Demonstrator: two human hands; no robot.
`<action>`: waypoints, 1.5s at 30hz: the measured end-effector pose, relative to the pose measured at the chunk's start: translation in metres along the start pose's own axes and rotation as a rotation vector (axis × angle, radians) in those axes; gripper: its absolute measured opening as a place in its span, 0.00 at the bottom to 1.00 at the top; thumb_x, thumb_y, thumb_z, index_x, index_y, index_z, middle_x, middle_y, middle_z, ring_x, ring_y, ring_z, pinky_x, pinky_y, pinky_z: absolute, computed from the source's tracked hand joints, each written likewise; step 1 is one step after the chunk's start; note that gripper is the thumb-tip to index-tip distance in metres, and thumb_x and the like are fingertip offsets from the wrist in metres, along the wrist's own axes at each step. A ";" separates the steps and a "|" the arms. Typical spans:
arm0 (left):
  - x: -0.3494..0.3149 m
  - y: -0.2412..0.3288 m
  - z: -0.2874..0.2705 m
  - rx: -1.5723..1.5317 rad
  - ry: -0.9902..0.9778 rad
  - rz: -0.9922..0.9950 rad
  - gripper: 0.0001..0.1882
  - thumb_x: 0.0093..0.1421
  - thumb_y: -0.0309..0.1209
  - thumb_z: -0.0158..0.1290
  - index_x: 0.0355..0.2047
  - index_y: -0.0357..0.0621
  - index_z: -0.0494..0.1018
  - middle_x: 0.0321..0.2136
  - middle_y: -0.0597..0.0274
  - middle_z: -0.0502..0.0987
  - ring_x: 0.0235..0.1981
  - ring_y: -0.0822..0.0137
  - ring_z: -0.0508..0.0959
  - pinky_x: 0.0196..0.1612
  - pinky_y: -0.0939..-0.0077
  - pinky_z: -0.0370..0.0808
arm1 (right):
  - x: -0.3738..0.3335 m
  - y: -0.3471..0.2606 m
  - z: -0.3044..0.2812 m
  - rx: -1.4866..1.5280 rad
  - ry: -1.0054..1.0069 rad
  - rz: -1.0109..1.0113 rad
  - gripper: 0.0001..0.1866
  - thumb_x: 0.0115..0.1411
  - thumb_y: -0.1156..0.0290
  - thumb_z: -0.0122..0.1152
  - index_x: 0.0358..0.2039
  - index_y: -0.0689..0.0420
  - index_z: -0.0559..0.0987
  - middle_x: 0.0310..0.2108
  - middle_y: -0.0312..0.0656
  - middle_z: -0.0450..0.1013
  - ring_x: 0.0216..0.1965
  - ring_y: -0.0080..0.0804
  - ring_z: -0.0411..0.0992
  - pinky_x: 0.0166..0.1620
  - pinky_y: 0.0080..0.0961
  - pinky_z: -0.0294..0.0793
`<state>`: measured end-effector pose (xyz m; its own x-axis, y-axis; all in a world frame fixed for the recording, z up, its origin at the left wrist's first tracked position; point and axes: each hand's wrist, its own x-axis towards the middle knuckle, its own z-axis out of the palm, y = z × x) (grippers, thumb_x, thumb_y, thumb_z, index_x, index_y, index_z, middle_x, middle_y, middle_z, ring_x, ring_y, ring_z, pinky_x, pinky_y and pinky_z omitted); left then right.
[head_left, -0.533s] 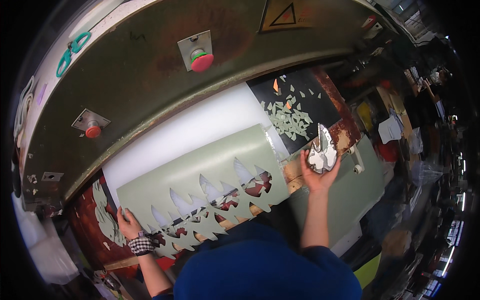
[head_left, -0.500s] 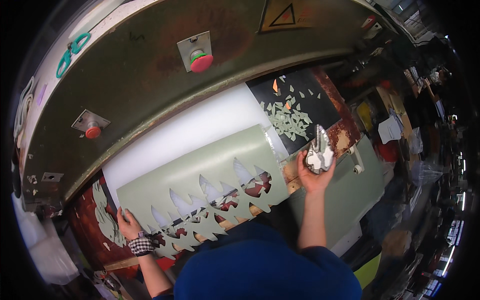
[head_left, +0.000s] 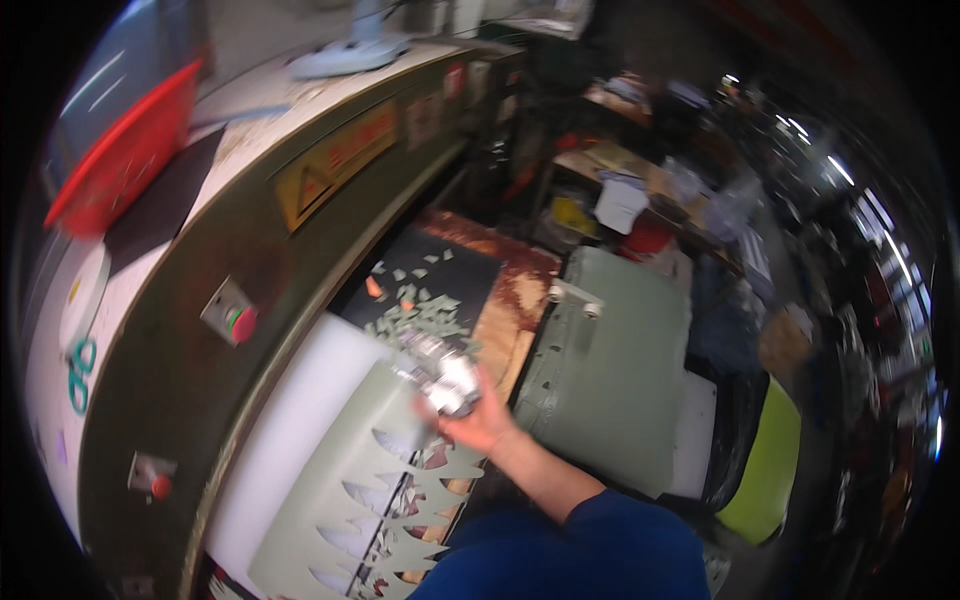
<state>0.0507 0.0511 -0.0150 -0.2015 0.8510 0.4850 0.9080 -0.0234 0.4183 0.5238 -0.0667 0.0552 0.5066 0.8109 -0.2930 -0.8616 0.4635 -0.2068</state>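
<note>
My right hand [head_left: 482, 418] grips a silvery metal cutting die [head_left: 452, 382], blurred by motion. Its fingers are wrapped round the die, which is over the far end of a grey-green sheet [head_left: 312, 478]. A row of pointed cut-outs runs along the sheet's right side. Beneath the sheet lies a white cutting board [head_left: 300, 400]. Small grey-green scraps [head_left: 430, 312], with a few orange ones, are scattered on a black surface just beyond the die. My left hand is outside the view.
The press's dark green beam [head_left: 215, 400] runs along the left, bearing red push buttons [head_left: 242, 324]. A red basin [head_left: 130, 150] and teal-handled scissors [head_left: 82, 375] rest on top. A stack of grey-green sheets [head_left: 615, 370] stands right of my forearm, beside a lime-green piece [head_left: 765, 465].
The view has swung to the right. My right hand has brought the die from beside the sheet to above its far end. My left hand has left the picture.
</note>
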 end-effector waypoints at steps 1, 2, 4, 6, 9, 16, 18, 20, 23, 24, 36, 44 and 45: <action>-0.001 0.006 -0.014 0.051 -0.146 -0.093 0.17 0.64 0.34 0.50 0.44 0.30 0.74 0.39 0.41 0.78 0.40 0.51 0.79 0.45 0.67 0.77 | -0.005 0.010 0.000 -0.058 -0.188 0.119 0.31 0.66 0.45 0.41 0.59 0.56 0.63 0.56 0.48 0.66 0.55 0.40 0.66 0.59 0.42 0.66; -0.001 0.015 -0.017 0.053 -0.148 -0.098 0.16 0.63 0.34 0.51 0.43 0.30 0.74 0.37 0.42 0.78 0.39 0.51 0.79 0.44 0.67 0.77 | -0.012 0.027 0.000 -0.206 -0.086 0.093 0.29 0.65 0.51 0.50 0.59 0.57 0.64 0.55 0.47 0.66 0.54 0.37 0.67 0.57 0.39 0.69; -0.001 0.024 -0.026 0.050 -0.147 -0.087 0.15 0.63 0.33 0.51 0.41 0.30 0.75 0.36 0.43 0.79 0.37 0.51 0.79 0.42 0.66 0.78 | -0.019 0.047 0.000 -1.236 -0.161 0.067 0.30 0.59 0.57 0.61 0.58 0.57 0.65 0.55 0.45 0.66 0.52 0.33 0.68 0.56 0.38 0.69; -0.002 0.022 -0.029 0.084 -0.137 -0.099 0.15 0.63 0.33 0.51 0.40 0.31 0.75 0.34 0.44 0.79 0.35 0.51 0.79 0.40 0.66 0.78 | -0.032 0.080 -0.005 -1.609 -0.452 -0.523 0.40 0.44 0.62 0.73 0.57 0.58 0.67 0.54 0.49 0.63 0.55 0.44 0.63 0.53 0.36 0.70; 0.000 0.012 -0.017 0.109 0.050 0.069 0.14 0.63 0.33 0.51 0.39 0.32 0.76 0.33 0.45 0.79 0.35 0.52 0.80 0.39 0.65 0.79 | -0.035 0.111 -0.017 -1.969 -0.580 -0.779 0.44 0.37 0.63 0.75 0.56 0.59 0.67 0.51 0.53 0.61 0.56 0.54 0.60 0.53 0.40 0.69; -0.003 -0.028 -0.003 -0.159 -0.156 -0.012 0.20 0.62 0.29 0.51 0.53 0.33 0.68 0.49 0.41 0.73 0.50 0.51 0.74 0.55 0.64 0.69 | -0.035 0.138 -0.041 -1.908 -0.597 -0.867 0.44 0.39 0.61 0.73 0.58 0.58 0.67 0.54 0.52 0.63 0.57 0.50 0.60 0.58 0.43 0.63; -0.009 -0.046 -0.015 -0.197 -0.195 -0.183 0.20 0.61 0.30 0.51 0.53 0.34 0.68 0.49 0.43 0.73 0.49 0.50 0.75 0.55 0.64 0.69 | -0.054 0.157 -0.033 -1.904 -0.223 -0.388 0.44 0.39 0.57 0.76 0.56 0.60 0.68 0.52 0.48 0.67 0.55 0.41 0.65 0.59 0.35 0.64; -0.012 -0.055 -0.024 -0.210 -0.144 0.065 0.21 0.58 0.29 0.53 0.52 0.36 0.70 0.43 0.44 0.76 0.45 0.49 0.75 0.50 0.61 0.71 | -0.068 0.172 -0.016 -1.786 -0.129 -0.466 0.40 0.39 0.64 0.77 0.53 0.61 0.69 0.52 0.45 0.68 0.53 0.35 0.67 0.57 0.31 0.66; -0.015 -0.056 -0.037 -0.126 -0.095 0.084 0.20 0.56 0.28 0.54 0.50 0.37 0.71 0.38 0.46 0.76 0.40 0.47 0.75 0.44 0.60 0.72 | -0.082 0.203 0.008 -1.539 -0.254 -0.361 0.43 0.40 0.74 0.75 0.57 0.61 0.63 0.52 0.46 0.67 0.53 0.36 0.66 0.56 0.31 0.65; -0.015 -0.054 -0.038 -0.081 -0.117 0.071 0.20 0.56 0.27 0.53 0.50 0.38 0.70 0.36 0.47 0.75 0.38 0.49 0.75 0.42 0.60 0.72 | -0.086 0.215 0.013 -1.500 -0.359 -0.318 0.43 0.40 0.75 0.75 0.57 0.61 0.63 0.52 0.47 0.66 0.52 0.36 0.67 0.56 0.31 0.65; -0.011 -0.047 -0.054 -0.089 -0.212 -0.036 0.19 0.56 0.27 0.52 0.49 0.41 0.71 0.32 0.54 0.73 0.34 0.54 0.72 0.38 0.62 0.70 | -0.057 0.354 0.046 -1.983 -1.450 -0.313 0.47 0.33 0.73 0.78 0.57 0.56 0.67 0.54 0.51 0.64 0.59 0.50 0.59 0.58 0.38 0.66; -0.005 -0.037 -0.055 0.102 -0.235 0.036 0.25 0.50 0.24 0.54 0.51 0.44 0.72 0.50 0.53 0.68 0.43 0.51 0.69 0.44 0.61 0.70 | -0.064 0.347 0.001 -1.840 -1.114 -0.359 0.48 0.38 0.75 0.76 0.61 0.58 0.62 0.60 0.52 0.62 0.60 0.48 0.63 0.59 0.35 0.66; -0.006 -0.036 -0.055 0.088 -0.236 0.035 0.24 0.50 0.24 0.54 0.51 0.45 0.72 0.50 0.53 0.68 0.43 0.51 0.69 0.43 0.61 0.70 | -0.063 0.342 -0.004 -1.817 -1.113 -0.304 0.49 0.39 0.75 0.76 0.62 0.58 0.61 0.60 0.52 0.61 0.60 0.47 0.63 0.59 0.35 0.66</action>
<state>-0.0013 0.0175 0.0092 -0.0879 0.9496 0.3009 0.9434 -0.0177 0.3313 0.1969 0.0392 -0.0009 -0.2197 0.9289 0.2981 0.5376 0.3702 -0.7576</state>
